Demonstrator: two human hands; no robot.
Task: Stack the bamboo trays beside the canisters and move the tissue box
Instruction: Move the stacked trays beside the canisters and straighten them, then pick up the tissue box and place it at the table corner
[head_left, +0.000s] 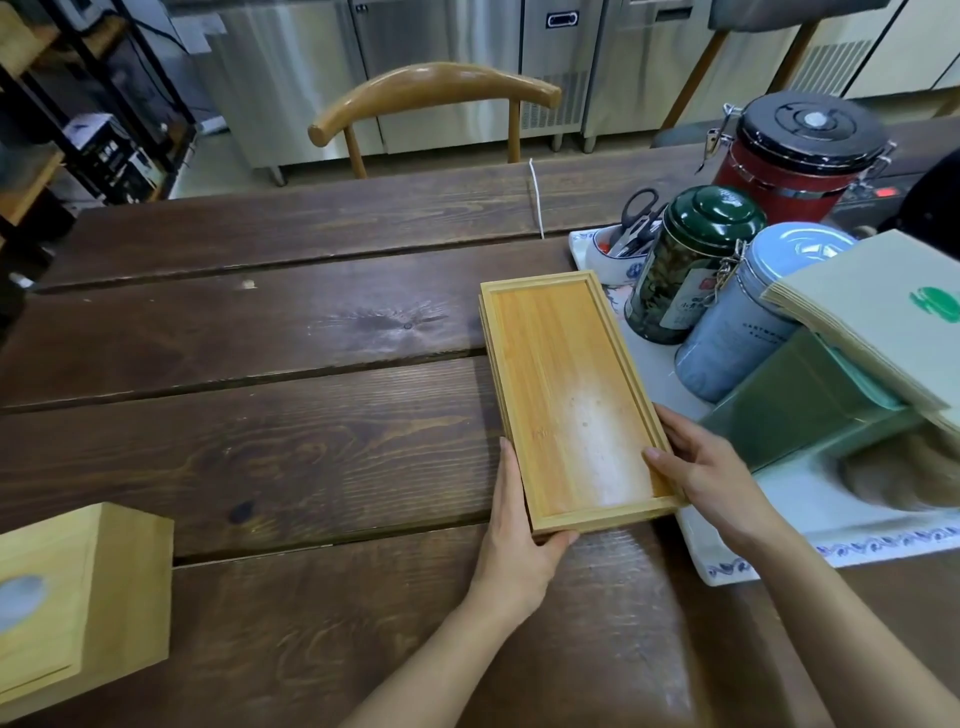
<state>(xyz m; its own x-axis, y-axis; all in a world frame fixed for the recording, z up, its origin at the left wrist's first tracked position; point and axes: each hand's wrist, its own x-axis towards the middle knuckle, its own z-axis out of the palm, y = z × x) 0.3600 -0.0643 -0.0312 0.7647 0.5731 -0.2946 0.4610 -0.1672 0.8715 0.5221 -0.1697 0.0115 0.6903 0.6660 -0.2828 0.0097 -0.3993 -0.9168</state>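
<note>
A stack of bamboo trays (566, 384) lies on the dark wooden table (260, 415), its long side running away from me, just left of the canisters. My left hand (514, 535) grips the near left corner of the stack. My right hand (711, 473) holds the near right edge, thumb inside the top tray. To the right stand a green canister (685, 265), a pale blue canister (748, 317) and a red canister with a black lid (795, 156). A bamboo tissue box (78, 597) sits at the near left table edge.
The canisters stand on a white patterned tray (779, 545) with a cup holding scissors (634, 218), a green box (800, 405) and a stack of beige paper (883, 306). A wooden chair (431, 98) is behind the table, a white cable (537, 197) on it.
</note>
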